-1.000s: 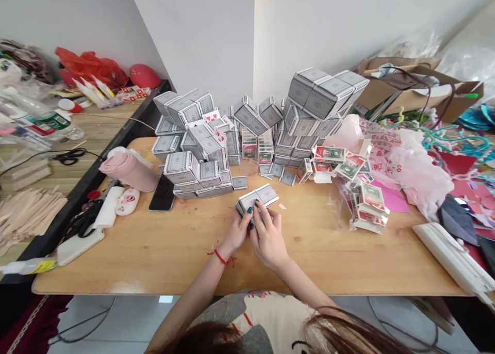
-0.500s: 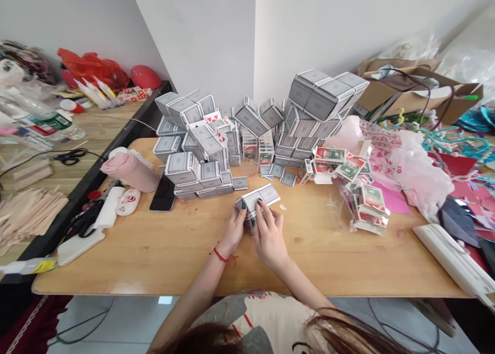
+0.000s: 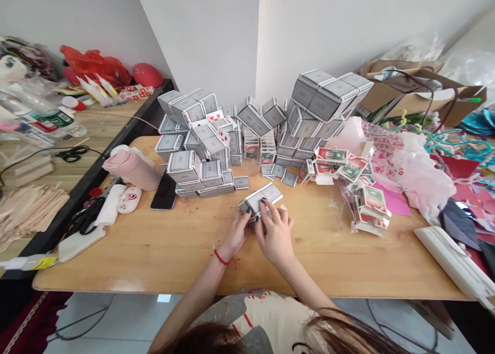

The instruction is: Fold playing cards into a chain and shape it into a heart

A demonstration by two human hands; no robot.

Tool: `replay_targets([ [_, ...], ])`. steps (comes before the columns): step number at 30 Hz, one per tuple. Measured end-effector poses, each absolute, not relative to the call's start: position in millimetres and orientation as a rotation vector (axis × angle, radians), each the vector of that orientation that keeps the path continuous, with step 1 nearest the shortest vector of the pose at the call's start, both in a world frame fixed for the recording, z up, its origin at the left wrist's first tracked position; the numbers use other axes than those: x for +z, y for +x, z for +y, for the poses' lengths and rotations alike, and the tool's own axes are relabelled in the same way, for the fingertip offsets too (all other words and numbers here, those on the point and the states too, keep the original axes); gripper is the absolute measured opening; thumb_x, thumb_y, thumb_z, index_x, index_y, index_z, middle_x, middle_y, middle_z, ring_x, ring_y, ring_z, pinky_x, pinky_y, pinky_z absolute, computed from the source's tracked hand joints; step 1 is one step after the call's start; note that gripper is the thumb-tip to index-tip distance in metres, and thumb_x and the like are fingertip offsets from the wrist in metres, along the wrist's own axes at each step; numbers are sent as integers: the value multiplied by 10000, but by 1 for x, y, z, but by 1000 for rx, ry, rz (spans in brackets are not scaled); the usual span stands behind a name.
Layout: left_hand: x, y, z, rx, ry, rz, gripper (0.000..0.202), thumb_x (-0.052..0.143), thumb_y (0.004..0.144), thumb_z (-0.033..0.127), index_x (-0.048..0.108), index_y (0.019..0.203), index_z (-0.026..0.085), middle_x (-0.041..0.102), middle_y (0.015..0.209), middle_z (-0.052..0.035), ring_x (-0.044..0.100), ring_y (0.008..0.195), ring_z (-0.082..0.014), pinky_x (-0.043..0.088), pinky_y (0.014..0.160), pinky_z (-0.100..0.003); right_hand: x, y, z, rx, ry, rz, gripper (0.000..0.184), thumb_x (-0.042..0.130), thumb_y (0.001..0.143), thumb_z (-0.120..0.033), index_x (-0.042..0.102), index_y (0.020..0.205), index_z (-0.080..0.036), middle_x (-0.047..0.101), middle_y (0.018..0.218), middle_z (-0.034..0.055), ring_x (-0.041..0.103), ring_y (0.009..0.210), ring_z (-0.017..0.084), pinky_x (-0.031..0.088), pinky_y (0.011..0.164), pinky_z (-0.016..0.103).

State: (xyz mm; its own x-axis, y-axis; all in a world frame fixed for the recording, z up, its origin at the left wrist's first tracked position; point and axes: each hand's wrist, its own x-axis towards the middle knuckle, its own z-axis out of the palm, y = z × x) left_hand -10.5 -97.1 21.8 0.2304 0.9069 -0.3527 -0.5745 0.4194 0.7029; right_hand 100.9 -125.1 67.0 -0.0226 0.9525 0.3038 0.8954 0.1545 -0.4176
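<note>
A block of grey-backed playing cards [image 3: 267, 192] is between my hands at the middle of the table, lying at a slant. My left hand [image 3: 238, 233] grips its near left end, thumb on top and the other fingers hidden beneath or behind. With fingertips on the top face and near side, my right hand [image 3: 276, 234] holds the same block. Beyond them stands a stepped pile of card blocks [image 3: 211, 171] on the left, some heart faces showing. A taller card stack [image 3: 319, 93] rises on the right, and two tilted blocks [image 3: 253, 116] sit between the piles.
Red-and-green card boxes [image 3: 369, 199] and a crumpled plastic bag [image 3: 406, 158] lie to the right, near a white case [image 3: 444, 251]. On the left are a phone [image 3: 163, 191], a pink bottle [image 3: 131, 169] and black scissors [image 3: 83, 217]. Loose cards [image 3: 288, 178] lie beyond my hands.
My right hand has shifted slightly, its fingers a little more spread over the card block. Both hands keep hold of it. The view has moved slightly.
</note>
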Motion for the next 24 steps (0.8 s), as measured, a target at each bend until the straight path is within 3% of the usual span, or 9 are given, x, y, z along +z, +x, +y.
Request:
replay_targets([
  [8,34,-7,-97,1090,416,741,385,539,767,431,546,1069,192,591,1131,-63,525,1065,-205,388,924,-361,64,106,-122,176,-1678,-1826,427,432,778,-170,477,1200,-214,501,1225,83,386,1071,273,329,886,479],
  [19,43,-6,-96,991,394,659,521,385,801,561,538,1141,197,553,1197,-69,457,1151,-228,347,976,-364,60,108,-121,226,-1618,-1839,377,431,794,-159,520,1156,-216,524,1217,67,395,1059,266,319,886,482],
  [24,42,-4,-98,981,399,680,491,445,780,546,543,1122,207,561,1180,-65,480,1121,-215,386,935,-344,58,109,-120,237,-1564,-1837,299,435,813,-157,589,1056,-240,580,1145,56,405,1062,250,340,865,455],
])
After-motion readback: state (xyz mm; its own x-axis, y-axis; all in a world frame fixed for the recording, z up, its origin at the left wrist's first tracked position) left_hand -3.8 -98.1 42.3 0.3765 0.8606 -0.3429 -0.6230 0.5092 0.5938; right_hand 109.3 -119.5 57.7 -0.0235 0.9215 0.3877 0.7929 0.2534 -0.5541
